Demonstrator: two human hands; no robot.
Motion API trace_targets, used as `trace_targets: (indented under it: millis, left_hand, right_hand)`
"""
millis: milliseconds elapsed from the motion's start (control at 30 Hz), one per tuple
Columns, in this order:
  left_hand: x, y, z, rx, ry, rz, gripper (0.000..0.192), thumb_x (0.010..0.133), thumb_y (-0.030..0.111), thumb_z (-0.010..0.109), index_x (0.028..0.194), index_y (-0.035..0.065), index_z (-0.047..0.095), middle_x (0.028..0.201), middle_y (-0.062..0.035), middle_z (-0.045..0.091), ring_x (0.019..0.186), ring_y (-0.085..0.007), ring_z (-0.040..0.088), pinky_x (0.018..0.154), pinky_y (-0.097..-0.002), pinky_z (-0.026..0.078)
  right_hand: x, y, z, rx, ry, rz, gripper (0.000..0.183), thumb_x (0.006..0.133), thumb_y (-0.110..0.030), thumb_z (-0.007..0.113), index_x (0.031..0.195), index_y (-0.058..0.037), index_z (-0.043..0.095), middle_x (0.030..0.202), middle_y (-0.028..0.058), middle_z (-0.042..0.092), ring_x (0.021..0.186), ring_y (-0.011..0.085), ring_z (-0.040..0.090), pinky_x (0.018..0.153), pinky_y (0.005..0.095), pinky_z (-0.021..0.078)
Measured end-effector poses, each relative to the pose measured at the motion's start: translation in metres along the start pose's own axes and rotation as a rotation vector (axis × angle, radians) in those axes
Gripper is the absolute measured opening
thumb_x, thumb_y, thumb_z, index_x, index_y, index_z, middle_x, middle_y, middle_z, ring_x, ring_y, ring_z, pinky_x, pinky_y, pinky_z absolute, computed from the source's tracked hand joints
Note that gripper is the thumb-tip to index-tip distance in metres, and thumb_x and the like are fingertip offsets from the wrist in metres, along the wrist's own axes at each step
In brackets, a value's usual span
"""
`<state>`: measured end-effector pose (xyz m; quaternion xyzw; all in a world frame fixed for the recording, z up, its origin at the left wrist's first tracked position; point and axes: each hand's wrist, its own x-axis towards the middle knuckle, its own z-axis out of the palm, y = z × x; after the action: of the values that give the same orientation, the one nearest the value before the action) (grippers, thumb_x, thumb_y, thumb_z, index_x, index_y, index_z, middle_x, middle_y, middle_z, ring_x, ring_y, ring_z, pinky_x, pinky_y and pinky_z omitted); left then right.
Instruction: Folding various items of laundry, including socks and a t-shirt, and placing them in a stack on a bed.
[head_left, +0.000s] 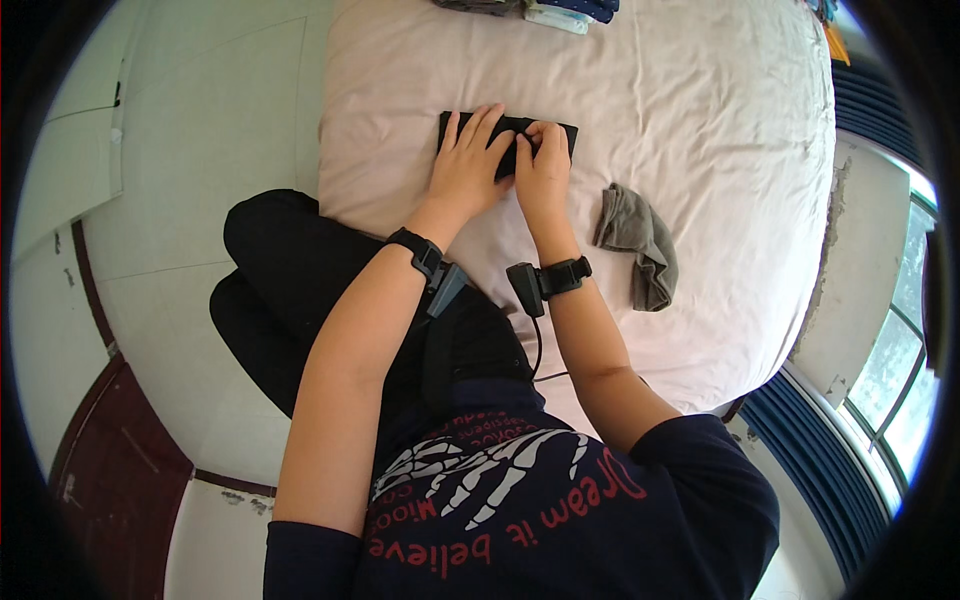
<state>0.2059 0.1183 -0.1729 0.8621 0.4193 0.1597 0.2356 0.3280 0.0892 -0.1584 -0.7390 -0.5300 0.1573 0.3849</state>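
A folded black cloth (507, 161), perhaps a garment, lies flat on the pale pink bedsheet (420, 67) in front of me. Across its left part rests my left hand (466, 161), palm down with the fingers apart. My right hand (545, 161) is on the right part, thumb and forefinger pinched together at the cloth. The fingers hide much of the fabric, so its exact kind cannot be told. To the right of my right forearm lies a bent grey-brown piece of fabric (646, 240), possibly a sock, apart from both hands.
Folded clothes, one a dark blue dotted piece (581, 9), sit at the bed's far side. Black straps with grey devices (448, 289) circle both wrists, and a thin cable (538, 349) hangs from the right one. A blue curtain (817, 465) and window (896, 330) are at right.
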Motion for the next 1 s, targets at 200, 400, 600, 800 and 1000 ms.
trace_targets:
  millis: [200, 400, 600, 800, 1000]
  left_hand:
    - [0.003, -0.003, -0.004, -0.194, 0.006, -0.026, 0.071, 0.070, 0.029, 0.073, 0.132, 0.0116, 0.042, 0.148, -0.0092, 0.030, 0.137, -0.0274, 0.029, 0.113, -0.0520, 0.017]
    - [-0.012, 0.009, -0.004, -0.043, 0.026, 0.051, 0.065, 0.082, 0.029, 0.064, 0.137, 0.0073, 0.039, 0.148, -0.0099, 0.032, 0.138, -0.0257, 0.028, 0.113, -0.0521, 0.018]
    - [-0.029, 0.007, 0.004, 0.097, -0.054, 0.071, 0.060, 0.091, 0.036, 0.052, 0.139, 0.0028, 0.038, 0.149, -0.0104, 0.031, 0.138, -0.0249, 0.027, 0.113, -0.0518, 0.017]
    - [-0.021, 0.017, 0.008, -0.043, 0.000, -0.033, 0.051, 0.092, 0.034, 0.050, 0.132, 0.0029, 0.046, 0.147, -0.0111, 0.035, 0.135, -0.0271, 0.033, 0.113, -0.0499, 0.016]
    - [-0.020, 0.019, -0.005, -0.095, 0.028, -0.096, 0.038, 0.089, 0.026, 0.056, 0.120, 0.0040, 0.055, 0.128, -0.0140, 0.051, 0.124, -0.0262, 0.045, 0.109, -0.0488, 0.027]
  right_hand:
    - [-0.001, 0.018, 0.003, -0.055, -0.101, -0.054, 0.013, 0.086, -0.001, 0.049, 0.095, -0.0001, 0.059, 0.088, 0.0163, 0.059, 0.083, 0.0345, 0.057, 0.072, 0.0426, 0.0467]
    - [-0.006, 0.020, -0.017, -0.047, -0.252, -0.073, 0.026, 0.082, 0.002, 0.050, 0.105, 0.0001, 0.061, 0.096, 0.0154, 0.061, 0.093, 0.0346, 0.058, 0.083, 0.0420, 0.0471]
    - [-0.011, 0.020, -0.046, -0.048, -0.368, -0.306, 0.035, 0.078, -0.003, 0.061, 0.113, -0.0013, 0.058, 0.107, 0.0143, 0.058, 0.097, 0.0335, 0.057, 0.085, 0.0419, 0.0462]
    - [-0.009, 0.048, -0.056, -0.159, -0.110, 0.255, 0.052, 0.080, -0.024, 0.072, 0.120, -0.0003, 0.050, 0.102, 0.0197, 0.061, 0.093, 0.0289, 0.061, 0.080, 0.0374, 0.0484]
    - [0.015, 0.024, -0.052, -0.033, -0.400, 0.428, 0.049, 0.077, -0.025, 0.071, 0.113, 0.0008, 0.051, 0.090, 0.0190, 0.065, 0.081, 0.0293, 0.065, 0.072, 0.0386, 0.0504]
